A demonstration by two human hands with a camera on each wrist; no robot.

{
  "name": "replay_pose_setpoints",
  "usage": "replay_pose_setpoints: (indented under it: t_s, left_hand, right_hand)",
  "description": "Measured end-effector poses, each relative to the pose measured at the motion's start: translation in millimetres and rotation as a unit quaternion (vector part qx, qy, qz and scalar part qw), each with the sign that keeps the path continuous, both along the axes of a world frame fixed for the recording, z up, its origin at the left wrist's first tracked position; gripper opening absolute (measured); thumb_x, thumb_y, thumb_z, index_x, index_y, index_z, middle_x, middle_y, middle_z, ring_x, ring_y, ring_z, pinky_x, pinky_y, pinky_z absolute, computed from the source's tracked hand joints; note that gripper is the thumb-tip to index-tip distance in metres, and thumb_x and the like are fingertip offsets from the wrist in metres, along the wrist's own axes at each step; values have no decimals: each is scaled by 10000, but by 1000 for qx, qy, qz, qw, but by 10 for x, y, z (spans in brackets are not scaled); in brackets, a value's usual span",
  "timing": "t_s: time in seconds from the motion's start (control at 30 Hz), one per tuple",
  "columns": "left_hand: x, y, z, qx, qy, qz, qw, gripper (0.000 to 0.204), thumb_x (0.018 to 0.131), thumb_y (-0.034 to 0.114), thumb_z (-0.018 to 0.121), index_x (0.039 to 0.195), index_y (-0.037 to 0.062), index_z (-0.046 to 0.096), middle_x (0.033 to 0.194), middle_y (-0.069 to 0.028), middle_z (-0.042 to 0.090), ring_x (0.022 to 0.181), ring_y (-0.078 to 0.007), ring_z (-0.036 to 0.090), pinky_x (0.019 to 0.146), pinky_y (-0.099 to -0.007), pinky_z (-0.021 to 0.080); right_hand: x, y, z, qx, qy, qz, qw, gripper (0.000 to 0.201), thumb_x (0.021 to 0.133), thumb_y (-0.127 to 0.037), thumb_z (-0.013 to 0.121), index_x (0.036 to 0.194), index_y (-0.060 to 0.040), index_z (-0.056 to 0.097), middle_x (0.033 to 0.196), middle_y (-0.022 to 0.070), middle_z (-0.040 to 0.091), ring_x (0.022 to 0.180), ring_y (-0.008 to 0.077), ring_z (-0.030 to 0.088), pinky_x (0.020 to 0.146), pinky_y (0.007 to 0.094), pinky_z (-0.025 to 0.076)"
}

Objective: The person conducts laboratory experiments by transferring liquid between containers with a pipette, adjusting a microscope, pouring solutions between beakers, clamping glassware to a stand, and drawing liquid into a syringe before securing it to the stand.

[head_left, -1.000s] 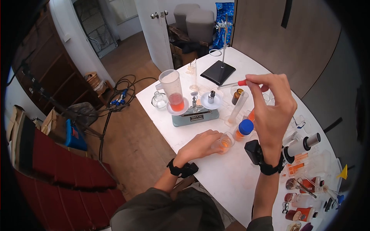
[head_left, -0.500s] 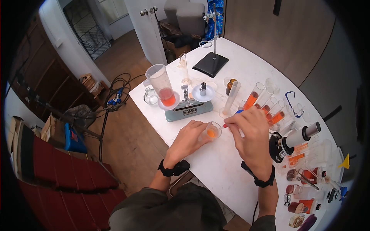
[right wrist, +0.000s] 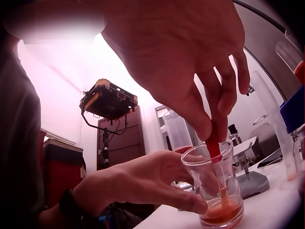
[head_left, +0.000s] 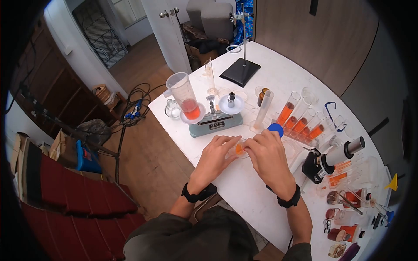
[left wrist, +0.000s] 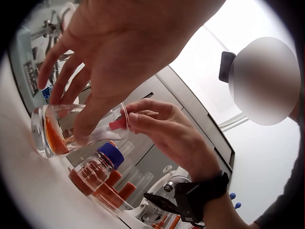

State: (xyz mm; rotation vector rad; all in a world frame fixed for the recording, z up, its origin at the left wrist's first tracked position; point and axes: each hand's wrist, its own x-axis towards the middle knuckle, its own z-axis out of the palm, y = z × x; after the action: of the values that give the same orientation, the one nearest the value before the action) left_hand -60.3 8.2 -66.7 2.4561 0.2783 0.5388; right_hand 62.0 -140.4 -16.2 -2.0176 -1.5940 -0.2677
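Note:
My left hand [head_left: 213, 157] holds a small clear glass beaker [right wrist: 234, 186] at the table's near edge, thumb on one side and fingers on the other. A shallow layer of orange liquid [left wrist: 55, 136] lies in its bottom. Over the rim, my right hand [head_left: 269, 157] pinches the red rubber bulb of a dropper [right wrist: 215, 143] between thumb and fingers. The dropper's glass tube points down inside the beaker, its lower end at the orange liquid. Just behind the right hand stands a glass bottle [left wrist: 89, 175] with a blue cap [head_left: 276, 128].
Beyond the hands, a balance [head_left: 216, 126] carries a plastic jug [head_left: 179, 89] of red liquid and a metal weight [head_left: 231, 102]. To the right are a tall cylinder [head_left: 264, 108], racked test tubes [head_left: 299, 125] of orange liquid and a microscope [head_left: 337, 160]. A ring stand [head_left: 240, 74] stands farther back.
My right hand has come down and left with the dropper, from raised over the table to the beaker's mouth. My left hand keeps hold of the beaker.

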Motion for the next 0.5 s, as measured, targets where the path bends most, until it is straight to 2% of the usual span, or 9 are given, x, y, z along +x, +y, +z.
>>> replay_pose_setpoints:
  t_s: [0.33,0.5]
  left_hand:
    - [7,-13,-16,9,-4,4,1000,568,811,108,783,1356,104,625,1204,-117,661,1103,-324,604,942,-417,518]
    - [5,-5,-19,10,-10,5,1000,555,818,111,780,1349,85,622,1185,-123,660,1086,-328,606,926,-421,517]
  right_hand:
    - [-5,-16,12,-18,7,-9,1000,210,806,-19,701,1016,-12,708,913,109,661,961,283,584,890,404,438]
    - [4,-21,62,39,25,-13,999,162,823,-46,727,982,-32,701,903,88,657,936,273,578,864,399,439]
